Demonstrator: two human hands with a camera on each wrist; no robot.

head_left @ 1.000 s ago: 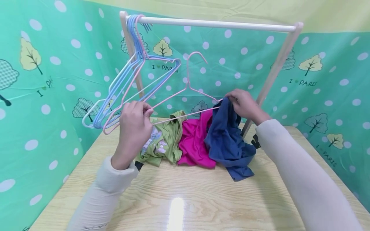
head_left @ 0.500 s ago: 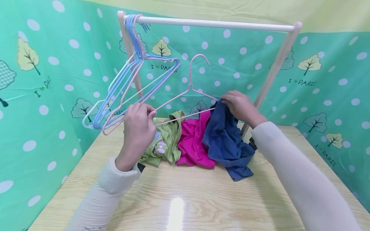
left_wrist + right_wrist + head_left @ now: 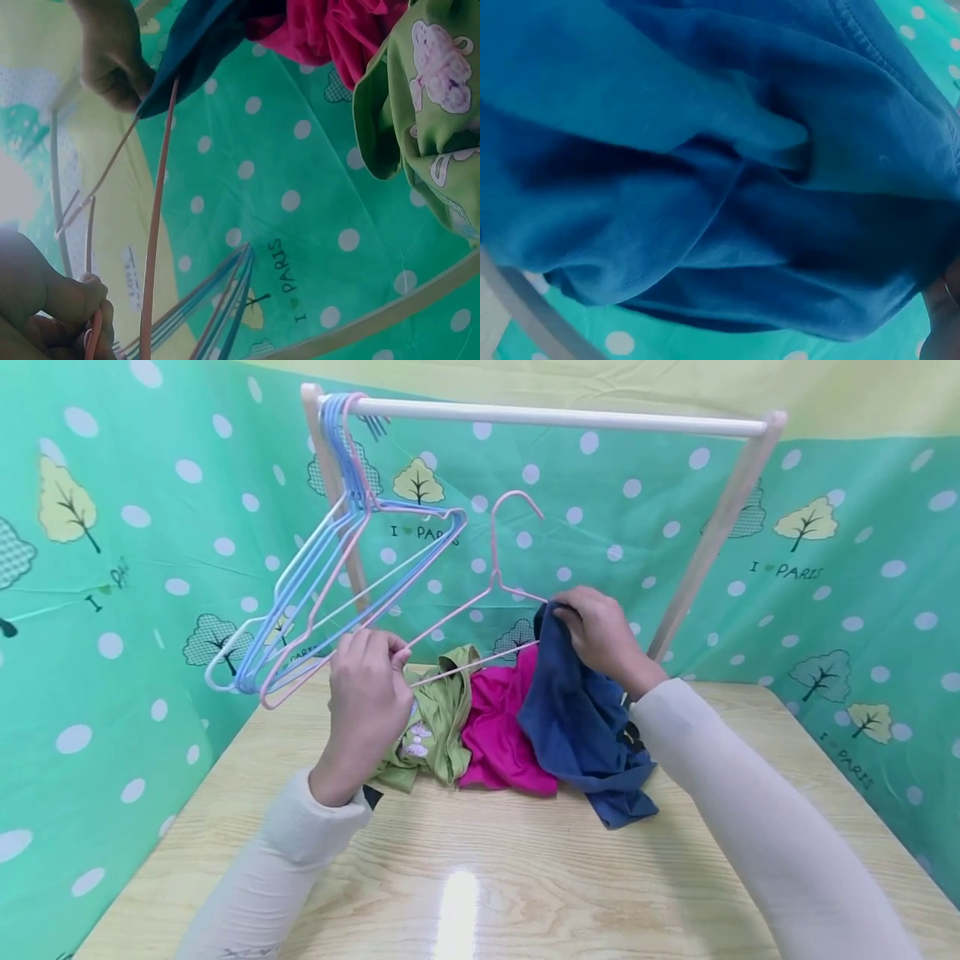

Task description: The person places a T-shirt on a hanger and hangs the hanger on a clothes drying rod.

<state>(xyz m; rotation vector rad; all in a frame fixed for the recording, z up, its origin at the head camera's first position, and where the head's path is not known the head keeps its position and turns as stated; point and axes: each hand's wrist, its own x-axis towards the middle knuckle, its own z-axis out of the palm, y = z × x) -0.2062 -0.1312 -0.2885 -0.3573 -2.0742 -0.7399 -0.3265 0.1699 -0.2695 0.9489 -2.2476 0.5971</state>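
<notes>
In the head view, my left hand (image 3: 367, 706) pinches the left arm of a pink wire clothes hanger (image 3: 494, 547), held in the air with its hook up. My right hand (image 3: 603, 631) grips the top edge of a dark blue garment (image 3: 573, 718), which covers the hanger's right end. The garment's lower part lies on the table. In the left wrist view, the left thumb and fingers (image 3: 90, 300) close on the hanger wire, and the blue cloth (image 3: 195, 52) encloses its far end. Folds of the blue garment (image 3: 690, 225) fill most of the right wrist view.
A rack with a white rail (image 3: 562, 416) stands at the back. Several blue, white and pink hangers (image 3: 342, 452) hang at its left end. A magenta garment (image 3: 498, 735) and a green one (image 3: 442, 727) lie on the wooden table (image 3: 540, 893) beside the blue one.
My right hand has moved left, drawing the blue garment farther along the hanger. My left hand has shifted slightly to the right with the hanger.
</notes>
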